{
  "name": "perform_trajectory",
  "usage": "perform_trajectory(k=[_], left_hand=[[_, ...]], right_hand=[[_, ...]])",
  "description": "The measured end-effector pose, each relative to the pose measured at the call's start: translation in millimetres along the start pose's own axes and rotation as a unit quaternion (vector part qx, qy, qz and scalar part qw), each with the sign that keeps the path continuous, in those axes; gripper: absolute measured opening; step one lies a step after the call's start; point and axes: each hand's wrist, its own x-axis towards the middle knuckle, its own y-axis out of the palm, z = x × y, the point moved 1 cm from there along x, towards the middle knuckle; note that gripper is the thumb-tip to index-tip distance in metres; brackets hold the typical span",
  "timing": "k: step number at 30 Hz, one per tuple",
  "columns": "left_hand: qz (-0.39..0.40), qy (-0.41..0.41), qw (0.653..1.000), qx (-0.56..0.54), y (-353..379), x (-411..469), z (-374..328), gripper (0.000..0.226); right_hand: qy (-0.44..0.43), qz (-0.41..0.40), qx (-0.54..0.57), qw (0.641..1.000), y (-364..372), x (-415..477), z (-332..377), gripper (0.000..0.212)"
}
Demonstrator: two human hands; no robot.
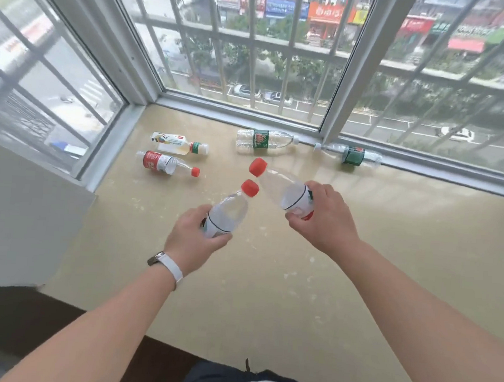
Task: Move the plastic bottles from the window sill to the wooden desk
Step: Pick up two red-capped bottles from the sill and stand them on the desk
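Head view. Left hand (193, 240), white-strapped watch (168, 267) on the wrist, closed around the labelled lower body of a clear red-capped bottle (229, 211); neck and cap projecting past the fingers toward 1 o'clock, base hidden in the palm. Right hand (324, 217) wrapped around the base half of a second red-capped bottle (286, 190), cap pointing to 11 o'clock, well clear of the grip. Both bottles raised above the beige window sill (299, 267), caps near each other but apart.

Four more bottles lying flat on the sill: at 10 o'clock from the left hand, a red-labelled bottle (165, 163) with a yellowish tea bottle (180, 143) just beyond it; at 12 o'clock from the hands, a green-labelled bottle (265, 140); at 1 o'clock from the right hand, another green-labelled bottle (350, 155) against the window frame (342, 87). No wooden desk in view.
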Motion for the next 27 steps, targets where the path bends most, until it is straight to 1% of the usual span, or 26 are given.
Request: perform_trajectory(k=[4,7,11,15,18,22,27], left_hand=[[-0.031,0.018,0.996,-0.085,-14,-30,-41,0.034],[-0.038,0.021,0.99,-0.136,-26,-48,-56,0.038],[-0.038,0.053,0.985,-0.159,-45,-63,-76,0.038],[-0.02,0.081,0.976,-0.201,-63,-73,-96,0.037],[0.009,0.107,0.971,-0.212,-71,-77,-103,0.039],[0.046,0.137,0.966,-0.214,-71,-82,-110,0.043],[0.107,0.165,0.958,-0.209,-52,-100,-125,0.044]], right_hand=[[0.015,-0.025,0.032,0.999,-25,-31,19,0.067],[0.034,-0.055,0.051,0.997,-43,-54,33,0.068],[0.052,-0.096,0.093,0.99,-64,-80,52,0.059],[0.073,-0.146,0.134,0.977,-79,-107,65,0.051],[0.099,-0.181,0.154,0.966,-83,-129,74,0.05],[0.137,-0.226,0.145,0.954,-88,-164,78,0.051],[0.189,-0.268,0.13,0.936,-97,-217,68,0.055]])
